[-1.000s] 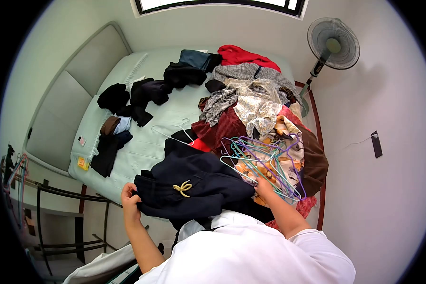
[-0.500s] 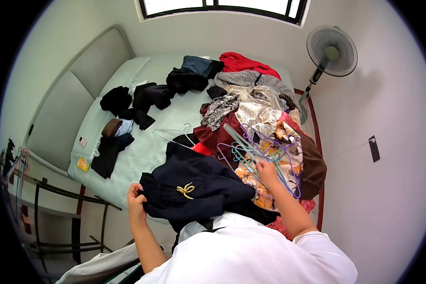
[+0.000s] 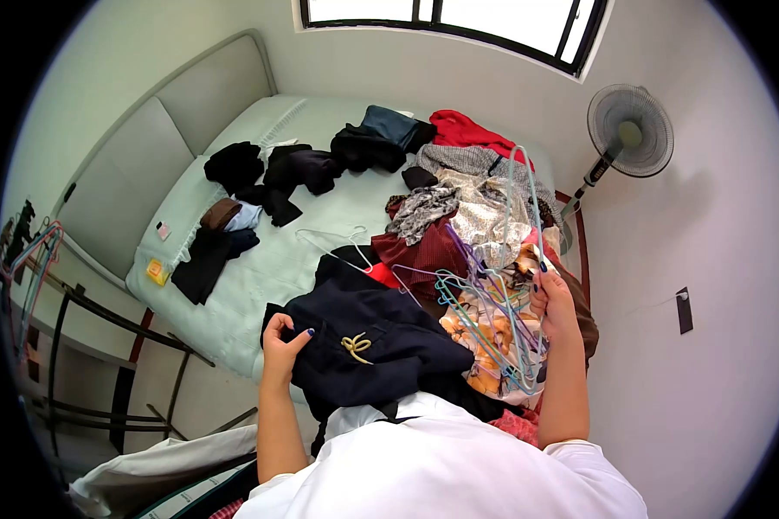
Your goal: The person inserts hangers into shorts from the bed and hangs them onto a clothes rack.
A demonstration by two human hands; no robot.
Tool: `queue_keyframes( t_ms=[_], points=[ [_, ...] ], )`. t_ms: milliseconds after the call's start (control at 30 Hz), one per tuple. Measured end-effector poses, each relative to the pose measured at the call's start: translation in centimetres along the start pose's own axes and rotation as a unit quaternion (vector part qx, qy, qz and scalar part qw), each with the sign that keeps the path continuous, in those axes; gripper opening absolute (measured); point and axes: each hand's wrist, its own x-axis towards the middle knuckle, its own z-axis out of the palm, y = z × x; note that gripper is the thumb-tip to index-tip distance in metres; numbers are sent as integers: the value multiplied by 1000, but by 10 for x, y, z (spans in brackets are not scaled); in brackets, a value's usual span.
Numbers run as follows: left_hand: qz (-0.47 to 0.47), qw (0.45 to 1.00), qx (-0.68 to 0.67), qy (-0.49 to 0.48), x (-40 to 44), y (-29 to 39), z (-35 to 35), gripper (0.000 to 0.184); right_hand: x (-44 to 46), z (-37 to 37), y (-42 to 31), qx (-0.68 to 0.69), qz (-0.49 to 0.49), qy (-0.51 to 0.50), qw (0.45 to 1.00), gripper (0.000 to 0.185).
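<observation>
A dark navy garment point(image 3: 381, 320) with a yellow drawstring point(image 3: 355, 348) tied in a bow is spread out in front of me, close to my body. My left hand point(image 3: 284, 350) is closed on its left edge, thumb and fingers bent against the cloth. In my right hand point(image 3: 556, 307) a pale hanger point(image 3: 510, 186) is gripped and raised, standing tall over the clothes. Below and left of that hand, purple and teal hangers point(image 3: 493, 316) lie tangled on an orange floral cloth point(image 3: 472, 333). A single white hanger point(image 3: 333, 249) rests beyond the navy garment.
Heaped clothes, including a red one point(image 3: 467, 130), cover the bed's right side. Dark folded clothes point(image 3: 299, 173) lie on the mattress point(image 3: 234, 316) near the headboard point(image 3: 138, 164). A standing fan point(image 3: 629, 130) is at the right wall, a dark metal rack point(image 3: 104, 303) at left.
My right hand has lifted the pale hanger out of the tangled pile and turned it upright. My left hand has shifted slightly right along the navy garment. The view has tilted a little.
</observation>
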Motion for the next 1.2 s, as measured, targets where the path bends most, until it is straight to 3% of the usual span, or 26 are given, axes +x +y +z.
queue_keyframes(
  t_ms=[100,200,233,300,333,367,433,500,567,633,700,767,833,933,1067,1133,1200],
  points=[
    [7,1000,2,-1,-1,-4,1,32,-3,-6,-1,28,-8,-16,999,25],
    [-4,1000,2,-3,-1,-7,1,31,3,-23,8,-21,-140,31,989,23],
    [-5,1000,1,-4,-1,-7,2,31,11,-28,16,-22,-140,32,989,23],
    [-12,1000,7,-7,-2,-3,4,31,23,-35,29,-203,-81,137,966,23],
    [-12,1000,6,-9,-2,-2,5,31,22,-36,32,-193,-16,76,978,22],
    [-7,1000,14,-9,-1,-2,6,31,30,-35,38,-273,-93,31,957,21],
    [-1,1000,18,-7,-1,-3,9,31,33,-40,39,-199,-109,76,971,22],
    [1,1000,18,-13,-1,-4,9,31,24,-30,16,-9,-146,112,983,26],
    [-5,1000,16,-11,-2,-3,11,31,23,-36,5,-26,-149,112,982,26],
    [-10,1000,16,-13,-1,-2,12,31,28,-41,6,-158,-38,30,986,27],
    [-10,1000,9,-9,-1,-5,15,31,29,-41,6,-192,-36,23,980,28],
    [-7,1000,12,-13,0,-6,14,31,24,-41,3,-44,-128,33,990,28],
    [-3,1000,18,-16,-2,-9,15,31,21,-35,4,-54,-152,58,985,30],
    [-1,1000,19,-17,-1,-11,15,30,25,-39,18,-246,-209,53,945,31],
    [-4,1000,24,-14,-3,-13,15,30,15,-26,6,-255,-210,66,941,32],
    [-5,1000,22,-13,-3,-10,15,30,19,-23,3,-549,-323,94,765,28],
    [-5,999,35,-12,-3,-9,16,30,17,-14,3,-560,-314,128,756,25]
  ],
)
